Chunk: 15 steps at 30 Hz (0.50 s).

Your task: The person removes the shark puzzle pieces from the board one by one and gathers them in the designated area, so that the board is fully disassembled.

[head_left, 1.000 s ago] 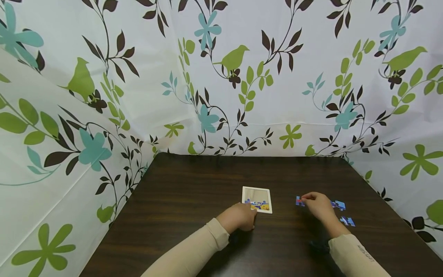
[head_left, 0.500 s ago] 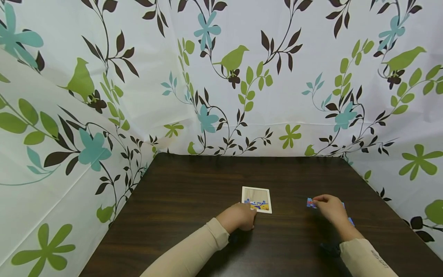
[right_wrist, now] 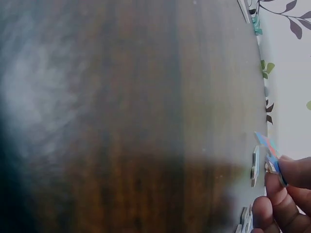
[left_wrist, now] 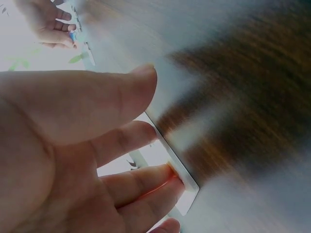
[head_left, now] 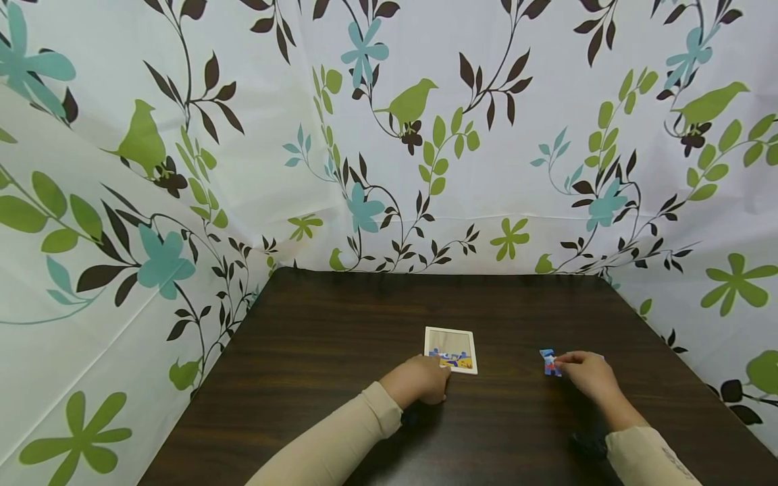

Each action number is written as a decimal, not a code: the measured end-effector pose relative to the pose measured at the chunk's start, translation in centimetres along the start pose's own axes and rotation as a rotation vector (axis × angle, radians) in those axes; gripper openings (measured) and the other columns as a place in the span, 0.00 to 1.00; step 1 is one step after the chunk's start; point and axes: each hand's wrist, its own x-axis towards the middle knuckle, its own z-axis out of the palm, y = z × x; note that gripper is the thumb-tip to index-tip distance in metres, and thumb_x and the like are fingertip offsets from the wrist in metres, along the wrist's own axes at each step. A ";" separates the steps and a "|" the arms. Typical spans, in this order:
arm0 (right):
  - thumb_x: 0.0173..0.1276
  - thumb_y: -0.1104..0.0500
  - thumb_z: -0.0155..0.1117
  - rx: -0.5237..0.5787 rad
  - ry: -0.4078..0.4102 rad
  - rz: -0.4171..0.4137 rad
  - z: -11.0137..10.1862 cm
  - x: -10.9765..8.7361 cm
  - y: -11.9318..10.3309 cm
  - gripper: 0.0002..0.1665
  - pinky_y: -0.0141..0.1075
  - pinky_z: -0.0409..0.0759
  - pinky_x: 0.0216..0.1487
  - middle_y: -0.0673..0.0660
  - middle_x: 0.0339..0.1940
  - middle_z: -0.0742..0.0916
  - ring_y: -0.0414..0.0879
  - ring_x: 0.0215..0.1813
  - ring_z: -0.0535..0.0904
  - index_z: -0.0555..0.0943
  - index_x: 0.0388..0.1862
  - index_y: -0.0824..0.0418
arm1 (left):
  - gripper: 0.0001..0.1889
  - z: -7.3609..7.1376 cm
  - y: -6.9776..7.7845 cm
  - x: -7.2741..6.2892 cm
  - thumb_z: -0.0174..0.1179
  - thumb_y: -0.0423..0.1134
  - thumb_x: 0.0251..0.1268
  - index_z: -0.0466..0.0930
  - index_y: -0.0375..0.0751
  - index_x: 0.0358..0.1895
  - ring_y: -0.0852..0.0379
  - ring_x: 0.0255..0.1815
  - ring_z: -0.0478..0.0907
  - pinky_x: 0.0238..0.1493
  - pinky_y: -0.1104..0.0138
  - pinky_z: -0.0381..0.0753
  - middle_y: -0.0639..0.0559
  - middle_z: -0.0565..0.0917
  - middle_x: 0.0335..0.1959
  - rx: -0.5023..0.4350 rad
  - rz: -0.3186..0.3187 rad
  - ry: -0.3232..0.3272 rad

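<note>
A small puzzle tray (head_left: 475, 358) with a pale frame lies on the table. Blue and yellow puzzle pieces (head_left: 452, 360) fill its lower part, and pale wood shows in the upper part. My left hand (head_left: 421, 380) rests on the tray's near left side; in the left wrist view its extended fingers (left_wrist: 141, 187) touch the frame. Off to the right, my right hand (head_left: 586, 373) pinches a blue and red puzzle piece (head_left: 548, 362) between thumb and fingers. The right wrist view has this piece tilted up at the fingertips.
More loose puzzle pieces lie beside and beyond the right hand, one (right_wrist: 255, 166) close to the held piece, others (right_wrist: 245, 221) lower down. From above, the right hand mostly hides them. A patterned curtain (head_left: 389, 169) encloses the dark wooden table (head_left: 340, 310) at the back and sides.
My right hand has shifted right and slightly nearer, carrying the piece along and turning it. It now covers the loose pieces that showed earlier. My left hand and the tray have stayed put.
</note>
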 end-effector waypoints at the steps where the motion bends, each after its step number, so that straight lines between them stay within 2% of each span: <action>1: 0.73 0.50 0.57 -0.021 -0.005 -0.011 0.0 0.0 0.1 0.24 0.53 0.78 0.43 0.76 0.51 0.83 0.68 0.47 0.78 0.83 0.51 0.70 | 0.29 0.0 0.0 0.0 0.62 0.55 0.66 0.72 0.55 0.69 0.57 0.70 0.71 0.72 0.63 0.67 0.51 0.75 0.69 -0.003 -0.001 0.001; 3: 0.72 0.50 0.58 -0.045 -0.006 -0.026 0.1 0.1 0.3 0.24 0.58 0.77 0.48 0.77 0.55 0.81 0.73 0.53 0.76 0.83 0.50 0.70 | 0.29 0.0 0.0 -0.1 0.62 0.55 0.66 0.72 0.55 0.69 0.57 0.69 0.72 0.72 0.62 0.67 0.51 0.75 0.69 -0.006 -0.001 0.002; 8: 0.69 0.52 0.62 -0.061 0.004 -0.043 0.2 0.1 0.6 0.22 0.58 0.76 0.48 0.76 0.51 0.83 0.73 0.51 0.77 0.85 0.46 0.71 | 0.29 0.0 -0.1 0.0 0.62 0.55 0.66 0.72 0.54 0.69 0.57 0.70 0.71 0.73 0.62 0.67 0.51 0.74 0.69 -0.012 0.006 0.005; 11: 0.66 0.53 0.64 -0.071 0.012 -0.047 0.3 0.1 0.5 0.18 0.53 0.77 0.44 0.73 0.48 0.85 0.67 0.47 0.80 0.86 0.42 0.68 | 0.29 0.1 -0.1 0.1 0.62 0.55 0.66 0.73 0.54 0.69 0.57 0.70 0.71 0.73 0.62 0.66 0.52 0.74 0.69 -0.015 0.009 0.007; 15: 0.63 0.57 0.65 -0.076 0.004 -0.038 0.4 0.1 0.4 0.12 0.42 0.75 0.35 0.67 0.42 0.87 0.54 0.38 0.80 0.88 0.38 0.64 | 0.28 0.1 -0.2 0.1 0.62 0.55 0.66 0.73 0.54 0.69 0.57 0.69 0.72 0.72 0.62 0.67 0.51 0.75 0.69 -0.018 0.009 0.004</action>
